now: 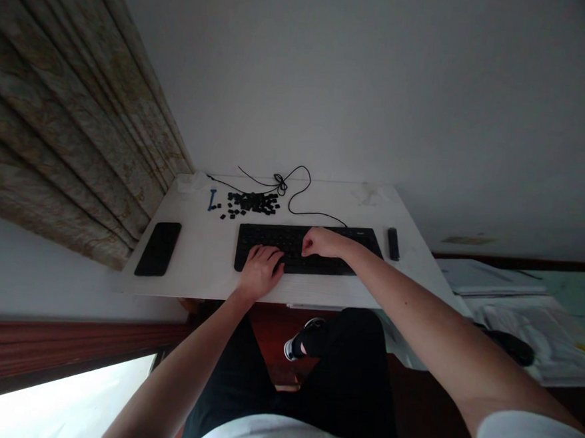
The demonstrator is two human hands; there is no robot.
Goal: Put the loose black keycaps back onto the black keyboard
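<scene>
My left hand [261,272] rests with spread fingers on the left part of a black computer keyboard [271,241], which lies on a white desk [204,266]. My right hand [321,242] sits over the keyboard's middle, its fingers curled down onto the keys. Anything inside those fingers is hidden. Beyond the keyboard lies a pile of several loose black keycaps [252,203]. A thin black cable [299,196] loops from the keyboard's far edge towards a knot near the pile. A small blue tool [212,200] lies left of the keycaps.
A black smartphone [158,248] lies at the desk's left, and a small black stick [393,244] stands right of the keyboard. A patterned curtain [70,110] hangs along the left. Papers [530,322] and a black mouse [511,348] lie lower right.
</scene>
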